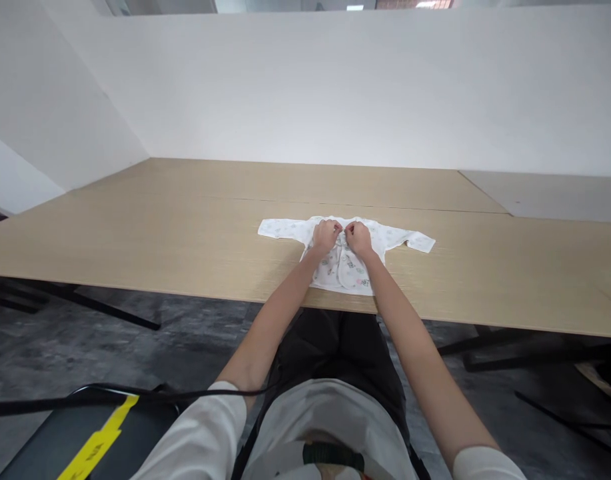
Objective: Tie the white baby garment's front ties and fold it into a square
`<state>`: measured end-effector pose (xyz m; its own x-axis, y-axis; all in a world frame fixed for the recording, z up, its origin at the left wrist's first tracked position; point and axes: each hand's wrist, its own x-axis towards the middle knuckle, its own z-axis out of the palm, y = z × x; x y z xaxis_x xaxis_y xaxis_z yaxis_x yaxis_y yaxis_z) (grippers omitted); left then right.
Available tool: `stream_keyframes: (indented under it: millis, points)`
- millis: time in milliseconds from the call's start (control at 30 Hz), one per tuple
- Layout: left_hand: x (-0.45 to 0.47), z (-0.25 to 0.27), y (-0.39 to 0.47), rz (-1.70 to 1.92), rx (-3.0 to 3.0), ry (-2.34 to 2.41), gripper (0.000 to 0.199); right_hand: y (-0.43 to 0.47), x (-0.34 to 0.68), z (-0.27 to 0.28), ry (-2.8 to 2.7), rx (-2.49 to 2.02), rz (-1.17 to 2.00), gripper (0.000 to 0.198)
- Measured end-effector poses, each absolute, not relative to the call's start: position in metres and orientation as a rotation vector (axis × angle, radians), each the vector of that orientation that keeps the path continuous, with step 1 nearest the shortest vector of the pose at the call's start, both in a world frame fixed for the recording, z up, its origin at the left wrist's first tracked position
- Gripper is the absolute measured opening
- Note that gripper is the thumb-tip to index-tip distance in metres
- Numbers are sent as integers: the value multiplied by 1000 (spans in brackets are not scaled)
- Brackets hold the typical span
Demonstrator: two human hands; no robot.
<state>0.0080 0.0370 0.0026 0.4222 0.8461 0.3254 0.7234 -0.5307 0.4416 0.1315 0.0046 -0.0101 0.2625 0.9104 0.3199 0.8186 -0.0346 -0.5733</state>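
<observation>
A small white baby shirt (352, 270) with a faint print lies spread on the wooden table, its sleeves stretched out to both sides. My left hand (327, 235) rests on the upper front of the shirt, fingers pinched at the middle opening. Close beside it, my right hand (358, 237) pinches the cloth on the other side of that opening. The fingertips of both hands nearly meet just below the neckline. Whether a fastener sits between them is too small to make out.
The light wooden table (185, 233) reaches back to a white wall (305, 93). At the lower left stands a dark chair (50, 440) with a yellow tag (98, 443), and a black cable (195, 395) crosses above it. Dark table legs (105, 308) show below the edge.
</observation>
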Motion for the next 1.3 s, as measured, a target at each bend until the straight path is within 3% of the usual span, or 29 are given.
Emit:
stream_keyframes:
  millis: [533,900,1300]
  points:
    - [9,3,37,838,2401,1351,21,8,140,-4,-1229,-1726,545,27]
    - [9,-2,41,894,2481,1305,16,8,137,-8,-1212,-1629,530,12]
    - [11,1,38,866,2535,1305,18,5,133,-3,-1046,-1568,719,13]
